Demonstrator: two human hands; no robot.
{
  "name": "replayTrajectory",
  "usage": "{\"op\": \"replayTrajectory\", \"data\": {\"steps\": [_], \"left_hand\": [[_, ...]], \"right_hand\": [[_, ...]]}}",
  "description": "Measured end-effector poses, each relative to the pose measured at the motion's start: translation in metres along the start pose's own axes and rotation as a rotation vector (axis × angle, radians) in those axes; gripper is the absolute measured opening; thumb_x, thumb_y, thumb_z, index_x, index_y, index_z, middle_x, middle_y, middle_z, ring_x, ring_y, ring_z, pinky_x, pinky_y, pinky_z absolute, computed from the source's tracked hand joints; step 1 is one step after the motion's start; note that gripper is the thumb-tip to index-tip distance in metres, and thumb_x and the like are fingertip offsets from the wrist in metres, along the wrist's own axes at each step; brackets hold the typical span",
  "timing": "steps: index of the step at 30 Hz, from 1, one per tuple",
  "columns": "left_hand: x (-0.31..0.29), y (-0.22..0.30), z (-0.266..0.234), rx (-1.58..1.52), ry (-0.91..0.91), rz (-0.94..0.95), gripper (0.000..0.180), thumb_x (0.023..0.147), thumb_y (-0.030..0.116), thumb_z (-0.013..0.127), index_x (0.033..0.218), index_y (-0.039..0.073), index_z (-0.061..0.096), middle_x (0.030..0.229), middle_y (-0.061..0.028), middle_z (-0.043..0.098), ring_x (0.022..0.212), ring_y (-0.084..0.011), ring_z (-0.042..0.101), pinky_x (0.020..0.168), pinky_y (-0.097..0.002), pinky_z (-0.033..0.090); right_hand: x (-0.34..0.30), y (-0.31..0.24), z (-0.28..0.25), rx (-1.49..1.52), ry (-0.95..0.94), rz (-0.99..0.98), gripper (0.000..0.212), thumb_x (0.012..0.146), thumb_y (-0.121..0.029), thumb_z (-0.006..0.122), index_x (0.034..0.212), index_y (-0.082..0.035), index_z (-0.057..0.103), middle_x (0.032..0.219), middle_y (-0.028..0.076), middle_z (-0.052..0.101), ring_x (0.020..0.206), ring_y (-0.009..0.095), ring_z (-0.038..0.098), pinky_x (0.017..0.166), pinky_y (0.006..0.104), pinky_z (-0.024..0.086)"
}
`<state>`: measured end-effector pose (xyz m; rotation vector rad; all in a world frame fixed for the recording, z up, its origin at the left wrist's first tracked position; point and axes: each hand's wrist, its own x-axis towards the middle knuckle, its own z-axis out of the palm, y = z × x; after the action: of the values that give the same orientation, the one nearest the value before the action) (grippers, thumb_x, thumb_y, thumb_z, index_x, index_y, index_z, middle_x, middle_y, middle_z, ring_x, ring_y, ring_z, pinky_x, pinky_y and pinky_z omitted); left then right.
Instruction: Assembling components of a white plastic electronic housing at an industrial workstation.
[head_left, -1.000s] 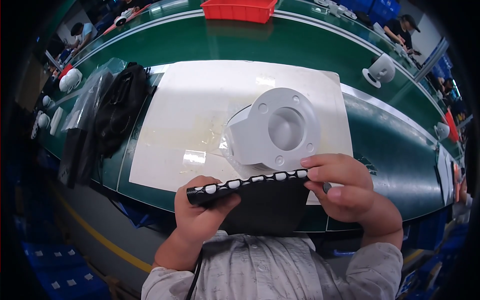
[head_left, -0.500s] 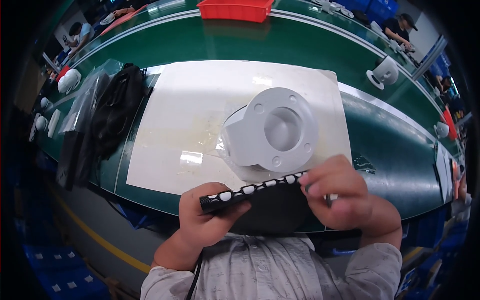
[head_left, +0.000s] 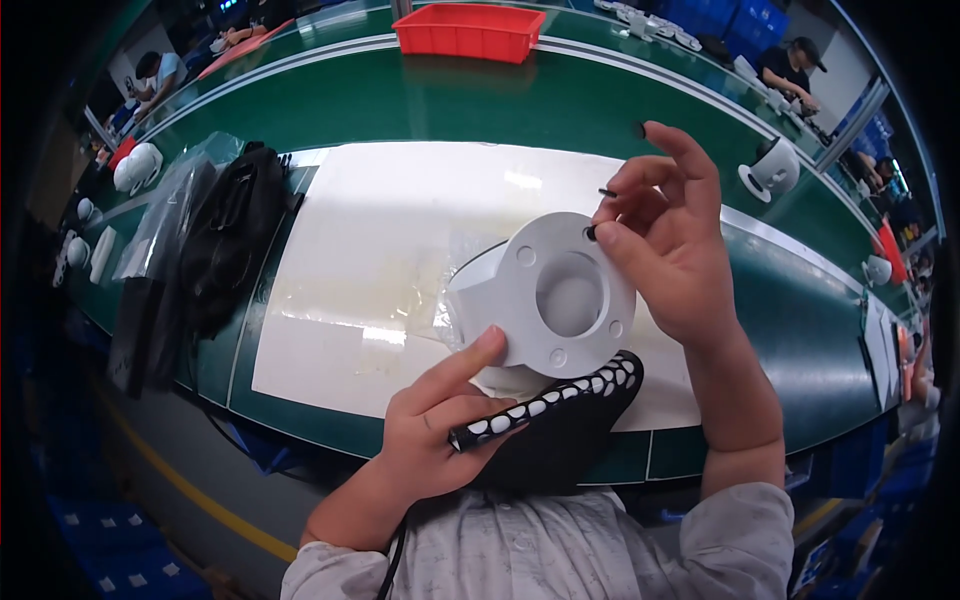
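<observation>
A white plastic housing (head_left: 521,297) with a round flanged base, a wide central opening and small round recesses lies base up before me. My left hand (head_left: 432,440) grips a black sheet (head_left: 560,435) whose folded strip shows white round spots, and its extended index finger touches the housing. Above the flange's upper right edge is my right hand (head_left: 675,250), fingers spread. Its thumb presses a small black round pad (head_left: 590,233) at a recess there. Two more dark pads cling to its other fingertips, one of them at the index fingertip (head_left: 641,130).
Under the housing is a white board (head_left: 330,270) with clear tape on the green bench. A black bag (head_left: 230,240) and clear plastic wrapping (head_left: 165,220) lie left. Beyond stands a red bin (head_left: 470,30); another white housing (head_left: 770,168) is at far right. Other people work farther off.
My right hand has left the black sheet and moved up to the flange, with small black pads on its fingers. My left hand has shifted right, its index finger now touching the housing.
</observation>
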<state>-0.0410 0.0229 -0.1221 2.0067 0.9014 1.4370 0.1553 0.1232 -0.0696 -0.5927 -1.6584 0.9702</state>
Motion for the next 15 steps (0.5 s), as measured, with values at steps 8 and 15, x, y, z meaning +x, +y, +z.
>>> {"op": "replayTrajectory", "data": {"steps": [8, 15], "left_hand": [[-0.002, -0.007, 0.001, 0.025, 0.010, 0.018, 0.026, 0.055, -0.003, 0.067, 0.080, 0.001, 0.059, 0.115, -0.0188, 0.049, 0.090, -0.0271, 0.058, 0.073, -0.0278, 0.048], [-0.004, -0.011, -0.003, 0.073, -0.089, 0.062, 0.024, 0.056, -0.004, 0.071, 0.076, -0.001, 0.058, 0.113, -0.0244, 0.047, 0.067, -0.0168, 0.061, 0.062, -0.0256, 0.049]], "right_hand": [[0.000, -0.006, 0.000, -0.070, -0.013, 0.043, 0.065, 0.071, 0.008, 0.053, 0.126, -0.010, 0.023, 0.092, 0.008, 0.046, 0.079, 0.013, 0.052, 0.074, 0.0252, 0.043], [-0.009, -0.021, -0.005, -0.743, -0.264, -0.384, 0.062, 0.073, 0.006, 0.052, 0.125, -0.010, 0.023, 0.099, 0.013, 0.057, 0.077, 0.018, 0.059, 0.063, 0.0229, 0.045]]}}
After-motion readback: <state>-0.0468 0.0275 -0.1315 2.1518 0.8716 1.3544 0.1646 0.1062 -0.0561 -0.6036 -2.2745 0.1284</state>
